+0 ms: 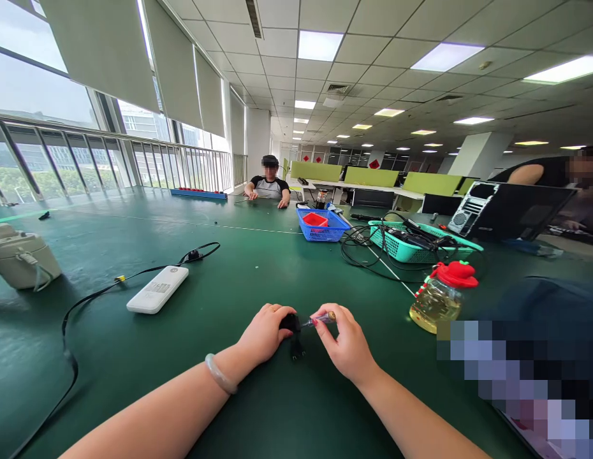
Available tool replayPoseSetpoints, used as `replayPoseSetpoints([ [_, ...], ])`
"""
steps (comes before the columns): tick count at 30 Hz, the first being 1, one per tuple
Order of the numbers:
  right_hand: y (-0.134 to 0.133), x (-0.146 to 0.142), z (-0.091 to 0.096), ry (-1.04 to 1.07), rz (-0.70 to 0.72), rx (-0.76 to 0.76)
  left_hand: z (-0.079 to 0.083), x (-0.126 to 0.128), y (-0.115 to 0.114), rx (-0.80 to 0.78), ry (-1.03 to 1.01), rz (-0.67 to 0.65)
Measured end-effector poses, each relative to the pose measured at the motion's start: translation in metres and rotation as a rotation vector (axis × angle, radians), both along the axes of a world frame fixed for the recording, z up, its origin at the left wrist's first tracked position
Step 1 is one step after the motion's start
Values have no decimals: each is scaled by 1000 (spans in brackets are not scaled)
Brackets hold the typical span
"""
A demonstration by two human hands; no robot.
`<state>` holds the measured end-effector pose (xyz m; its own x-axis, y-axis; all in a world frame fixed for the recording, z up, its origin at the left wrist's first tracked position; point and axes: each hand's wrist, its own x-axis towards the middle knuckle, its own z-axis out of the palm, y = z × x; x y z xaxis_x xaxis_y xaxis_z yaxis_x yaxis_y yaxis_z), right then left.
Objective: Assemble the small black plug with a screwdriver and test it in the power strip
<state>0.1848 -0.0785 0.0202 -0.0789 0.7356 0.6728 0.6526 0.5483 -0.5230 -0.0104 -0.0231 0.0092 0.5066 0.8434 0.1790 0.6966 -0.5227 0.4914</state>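
My left hand [266, 333] is closed around a small black plastic part [290, 322], its thumb and fingers hiding some of it. Just below that part, a black piece with small metal prongs [297, 349] shows near the green tabletop; I cannot tell whether the two are joined. Pinched in my right hand [342, 336] is a screwdriver [324, 319] with a clear purplish handle. Its metal shaft points left, and the tip is at or very near the right side of the black part.
Left of my hands lie a white power bank [157, 290] and a black cable [93, 294]. A beige bag [23, 258] stands far left. To the right are a red-lidded jar [437, 303], a blue basket [322, 234] and a teal basket of cables [404, 250]. Two other people are nearby.
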Motion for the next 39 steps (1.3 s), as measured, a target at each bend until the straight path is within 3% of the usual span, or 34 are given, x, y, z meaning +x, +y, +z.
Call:
replayPoseSetpoints([
  [4,3,2,-6,116,-112,-10,1,0,0,-18,3,19],
  [8,5,4,-9,174,-135,19,0,0,0,-22,-2,14],
  [17,5,-7,-7,24,-125,125,3,1,-1,-20,22,9],
  [25,-3,-10,1,-149,-65,301,1,0,-1,7,41,47],
  [29,-14,-16,9,-272,65,411,-1,0,0,8,31,57],
  [32,-19,-23,11,-343,155,404,-1,0,0,25,35,46],
  [39,-11,-26,4,-260,133,300,0,0,1,1,49,28],
])
